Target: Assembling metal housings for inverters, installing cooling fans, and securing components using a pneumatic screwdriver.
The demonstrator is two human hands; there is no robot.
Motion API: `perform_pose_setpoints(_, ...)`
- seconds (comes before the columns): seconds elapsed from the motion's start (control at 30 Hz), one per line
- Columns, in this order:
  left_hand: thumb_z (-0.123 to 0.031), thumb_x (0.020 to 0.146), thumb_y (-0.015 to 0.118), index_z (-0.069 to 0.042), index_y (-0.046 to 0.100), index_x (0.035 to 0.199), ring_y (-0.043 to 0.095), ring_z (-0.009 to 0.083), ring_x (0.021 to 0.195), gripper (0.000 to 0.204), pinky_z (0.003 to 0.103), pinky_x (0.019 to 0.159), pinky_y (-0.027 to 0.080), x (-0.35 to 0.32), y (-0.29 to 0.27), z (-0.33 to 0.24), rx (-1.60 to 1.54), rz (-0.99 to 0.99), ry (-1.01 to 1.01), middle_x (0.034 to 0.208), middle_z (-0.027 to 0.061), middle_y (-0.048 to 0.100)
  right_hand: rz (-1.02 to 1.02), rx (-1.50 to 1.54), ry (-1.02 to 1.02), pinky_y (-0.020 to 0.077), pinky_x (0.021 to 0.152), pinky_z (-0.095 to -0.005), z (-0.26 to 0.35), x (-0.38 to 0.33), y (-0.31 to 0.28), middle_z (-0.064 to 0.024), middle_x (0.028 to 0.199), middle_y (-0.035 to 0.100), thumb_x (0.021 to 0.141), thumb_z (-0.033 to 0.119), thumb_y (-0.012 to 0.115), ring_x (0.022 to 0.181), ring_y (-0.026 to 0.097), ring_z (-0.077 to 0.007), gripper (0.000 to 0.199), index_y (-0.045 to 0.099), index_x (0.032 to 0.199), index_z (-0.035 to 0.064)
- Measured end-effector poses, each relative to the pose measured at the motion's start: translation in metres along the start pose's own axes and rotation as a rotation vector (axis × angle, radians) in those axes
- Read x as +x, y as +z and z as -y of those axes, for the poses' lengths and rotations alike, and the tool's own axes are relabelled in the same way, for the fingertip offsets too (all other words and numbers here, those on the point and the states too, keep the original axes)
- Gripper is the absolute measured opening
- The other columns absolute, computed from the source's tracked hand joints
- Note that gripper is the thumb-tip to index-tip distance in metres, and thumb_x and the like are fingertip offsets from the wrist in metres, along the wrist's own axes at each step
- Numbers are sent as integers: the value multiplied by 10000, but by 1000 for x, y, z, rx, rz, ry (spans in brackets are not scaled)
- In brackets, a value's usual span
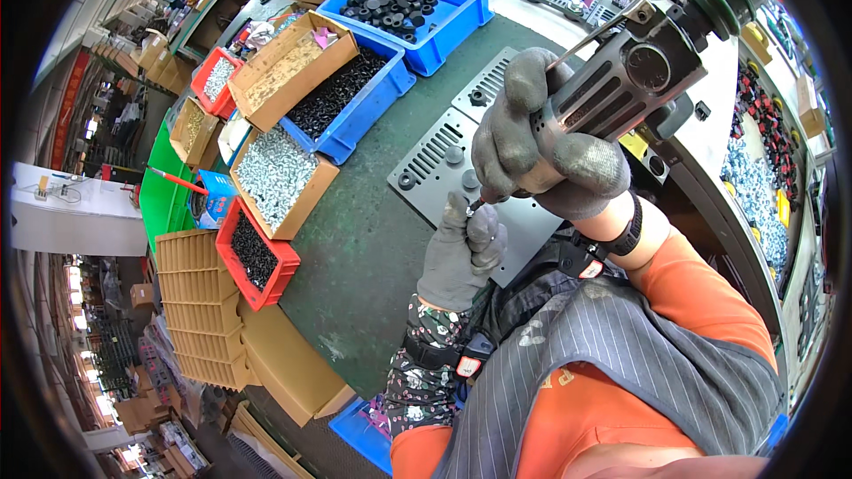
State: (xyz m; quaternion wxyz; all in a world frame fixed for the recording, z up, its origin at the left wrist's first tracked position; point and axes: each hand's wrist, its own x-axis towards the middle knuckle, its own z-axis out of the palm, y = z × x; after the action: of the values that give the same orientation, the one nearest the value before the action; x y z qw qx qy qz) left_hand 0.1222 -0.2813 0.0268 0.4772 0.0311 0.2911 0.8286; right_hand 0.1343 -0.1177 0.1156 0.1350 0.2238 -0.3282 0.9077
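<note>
The left hand (461,253), in a grey knit glove, was pinched shut on a small metal screw (471,209), steadying it at the tip of the tool. The right hand (541,146), gloved alike, was clenched around the ribbed grey barrel of a pneumatic screwdriver (621,80), held tip-down over a flat grey metal panel with louvred vents (435,155) lying on the green bench mat (355,239). In my judgement the step called for the bit to stay square to the panel and the fingers to clear before driving. Beyond lay a second vented panel (488,80). Counted further off: two blue plastic bins (426,0) of black parts, two red trays (257,257), and three open cardboard boxes of fasteners (280,177).
</note>
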Motion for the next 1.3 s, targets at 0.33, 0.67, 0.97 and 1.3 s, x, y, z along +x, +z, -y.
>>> perform_pose_setpoints(0.33, -538, 976, 482, -109, 488, 656, 370, 113, 453, 535, 236, 392, 260, 10, 6, 6, 92, -83, -82, 597, -18, 375, 90, 34, 41, 467, 534, -307, 8, -5, -26, -88, 714, 577, 750, 181, 744, 610, 584, -196, 449, 477, 1079, 32)
perform_pose_setpoints(0.67, -270, 869, 696, -115, 697, 1064, 665, 268, 846, 249, 392, 746, 526, 41, -20, -63, 1937, -485, 369, 1002, 107, 686, -322, -241, 28, 494, 613, -339, 9, 26, -71, -100, 758, 577, 835, 223, 592, 674, 618, -220, 381, 503, 1131, 1)
perform_pose_setpoints(0.97, -381, 896, 634, -106, 700, 1045, 655, 336, 923, 320, 435, 784, 506, 75, -27, -83, 2033, -647, 364, 982, 149, 692, -295, -471, 144, 466, 604, -338, -10, 58, -80, -119, 733, 570, 790, 196, 635, 646, 583, -220, 419, 478, 1122, -5)
perform_pose_setpoints(1.3, -294, 860, 684, -96, 695, 1057, 657, 293, 833, 280, 406, 731, 509, 99, -32, -66, 1922, -509, 463, 905, 115, 680, -210, -501, 109, 448, 534, -259, -49, 92, -87, -71, 709, 604, 784, 101, 699, 584, 576, -135, 311, 542, 1042, 25)
